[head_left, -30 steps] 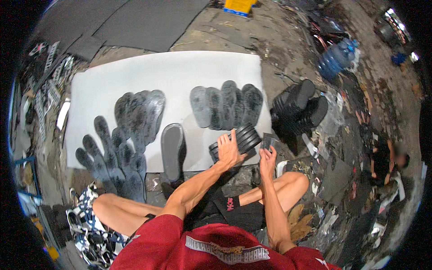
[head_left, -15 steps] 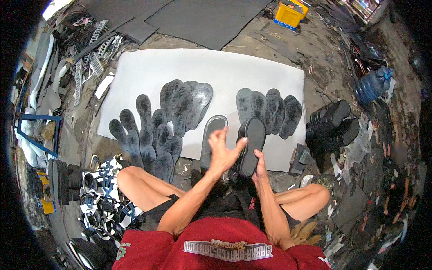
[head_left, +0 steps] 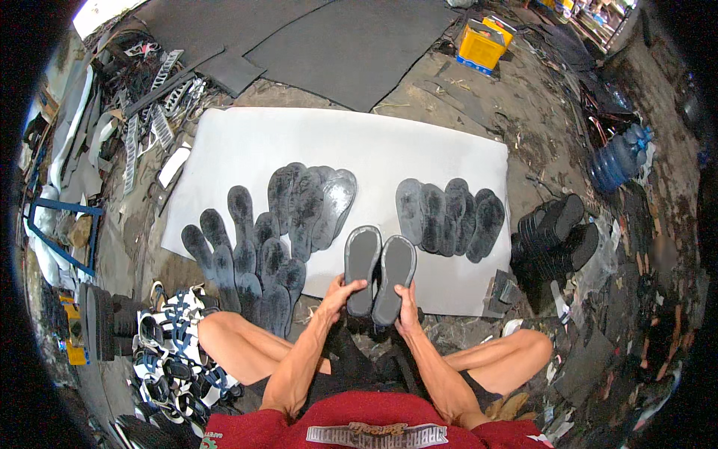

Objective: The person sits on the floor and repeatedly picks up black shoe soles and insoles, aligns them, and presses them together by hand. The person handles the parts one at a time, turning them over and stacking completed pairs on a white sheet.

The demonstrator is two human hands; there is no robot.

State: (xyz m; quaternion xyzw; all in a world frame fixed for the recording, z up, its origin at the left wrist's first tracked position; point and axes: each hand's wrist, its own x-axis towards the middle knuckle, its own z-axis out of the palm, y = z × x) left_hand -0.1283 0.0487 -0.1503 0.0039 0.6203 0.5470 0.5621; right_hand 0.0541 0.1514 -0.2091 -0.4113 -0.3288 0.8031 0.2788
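Note:
In front of my lap, two dark grey sandals are held side by side with their grey undersides facing up. My left hand grips the left sandal by its outer edge, thumb on top. Around the right sandal, my right hand is closed in the same way. Their straps, if any, are hidden below. Beyond them a white sheet carries loose black soles, one overlapping group at the left and a smaller group at the right.
Strappy white and dark sandals lie heaped by my left knee. Black sandals are stacked beyond my right knee. Dark sheets cover the far floor, near a yellow crate. A blue plastic bottle lies far right among scraps.
My left hand, open before, has closed on the left sandal. The right sandal has swung left and now sits against it, its underside turned up. The view has tilted slightly.

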